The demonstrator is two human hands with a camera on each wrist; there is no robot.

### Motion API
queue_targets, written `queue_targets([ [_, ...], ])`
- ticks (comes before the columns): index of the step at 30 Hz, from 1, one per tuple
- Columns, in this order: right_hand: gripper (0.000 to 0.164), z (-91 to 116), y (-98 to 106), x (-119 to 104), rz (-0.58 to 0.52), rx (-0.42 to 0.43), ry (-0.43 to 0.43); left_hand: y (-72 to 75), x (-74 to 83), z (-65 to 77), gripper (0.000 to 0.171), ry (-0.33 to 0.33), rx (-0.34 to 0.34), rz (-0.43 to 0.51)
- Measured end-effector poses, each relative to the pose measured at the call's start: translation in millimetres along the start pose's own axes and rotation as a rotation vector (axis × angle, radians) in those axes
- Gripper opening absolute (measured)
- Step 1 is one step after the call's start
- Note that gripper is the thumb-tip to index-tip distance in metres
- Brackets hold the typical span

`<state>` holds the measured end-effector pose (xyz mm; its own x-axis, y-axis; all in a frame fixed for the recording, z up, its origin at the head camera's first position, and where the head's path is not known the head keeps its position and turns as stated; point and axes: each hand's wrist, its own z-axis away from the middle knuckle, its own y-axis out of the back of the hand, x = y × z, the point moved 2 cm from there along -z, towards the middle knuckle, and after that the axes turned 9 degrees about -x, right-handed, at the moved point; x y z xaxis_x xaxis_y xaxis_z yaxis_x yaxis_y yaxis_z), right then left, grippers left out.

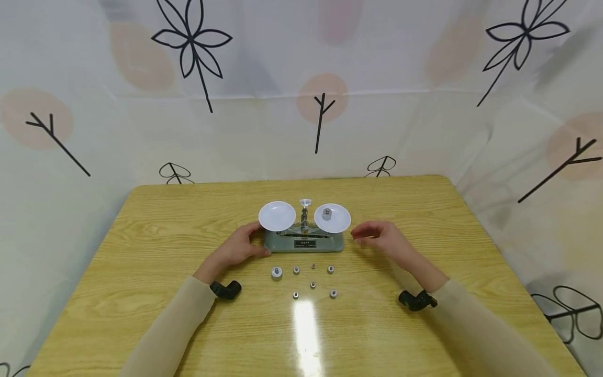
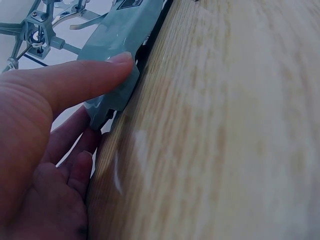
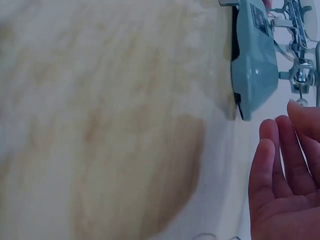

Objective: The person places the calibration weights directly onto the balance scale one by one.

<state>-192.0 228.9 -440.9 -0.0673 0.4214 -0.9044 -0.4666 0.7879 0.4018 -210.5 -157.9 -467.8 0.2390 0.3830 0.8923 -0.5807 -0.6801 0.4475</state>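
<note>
The left hand (image 1: 239, 246) grips the scale (image 1: 306, 244) mid-frame; the empty, relaxed right hand (image 1: 388, 242), bumping it, could topple the weight (image 1: 327, 214) on the right-hand pan (image 1: 340, 220).

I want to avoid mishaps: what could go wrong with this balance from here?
The left hand holds one end of the balance, so a tug might topple the weight on the right pan. The right hand, near that pan, could knock it. Loose weights in front might roll.

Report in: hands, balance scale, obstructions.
Left hand grips balance scale by its left end. Right hand relaxed beside its right end. One weight on right pan. Seven more weights in front.
</note>
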Motion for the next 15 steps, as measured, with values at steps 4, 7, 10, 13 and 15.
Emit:
queue_targets([
  [4, 0.025, 3, -10, 5, -0.019, -0.033, 0.011, -1.9, -0.4, -0.6, 0.073, 0.009, 0.000, 0.010],
  [7, 0.024, 4, -18, 6, -0.023, -0.068, 0.029, -2.9, 0.3, -0.5, 0.073, 0.007, 0.003, 0.017],
  [10, 0.023, 5, -24, 6, -0.024, -0.101, 0.040, -3.0, 0.6, -0.7, 0.074, 0.002, 0.009, 0.014],
  [13, 0.023, 5, -29, 5, -0.018, -0.142, 0.070, -2.0, -0.2, -0.8, 0.074, -0.001, 0.012, 0.006],
  [15, 0.023, 5, -32, 5, -0.028, -0.166, 0.083, -1.1, -0.7, -0.8, 0.073, -0.002, 0.013, 0.000],
])
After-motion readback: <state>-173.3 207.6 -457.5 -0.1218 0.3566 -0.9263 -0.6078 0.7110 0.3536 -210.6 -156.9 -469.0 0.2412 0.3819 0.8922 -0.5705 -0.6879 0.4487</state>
